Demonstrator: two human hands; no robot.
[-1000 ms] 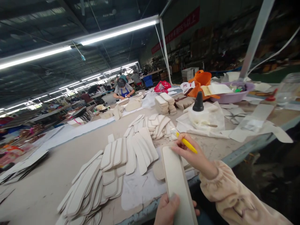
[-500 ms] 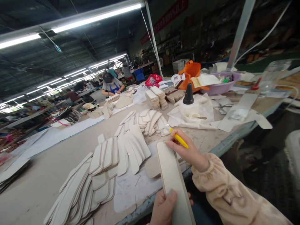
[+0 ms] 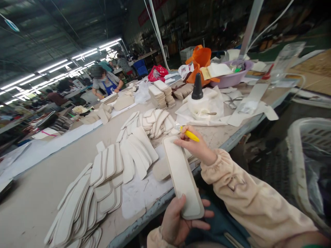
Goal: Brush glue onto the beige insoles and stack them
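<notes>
A long cream panel with rounded corners [image 3: 182, 175] slants over the table edge. My left hand [image 3: 178, 220] supports its lower end, thumb on top and fingers spread beneath. In my right hand [image 3: 195, 143] is a yellow-handled brush [image 3: 190, 134], its pale bristles pointing left and away from the panel. That hand's fingertips also touch the panel's upper end. Left of it lie several fanned-out cream panels [image 3: 139, 153] and a larger spread of them [image 3: 77, 203]. A pale brown piece [image 3: 161, 168] lies partly behind the held panel.
A white tub [image 3: 204, 105] with a black cone [image 3: 197, 88] stands beyond my right hand. Behind it are stacked panels [image 3: 160, 93], an orange bag [image 3: 201, 58] and a purple basin [image 3: 234, 74]. A plastic basket [image 3: 297, 165] is at the right. A co-worker [image 3: 107, 82] sits across the table.
The view has shifted right and down, showing more of the basket. The held panel's lower end has come into view, and my left fingers have spread under it. The brush remains in my right hand.
</notes>
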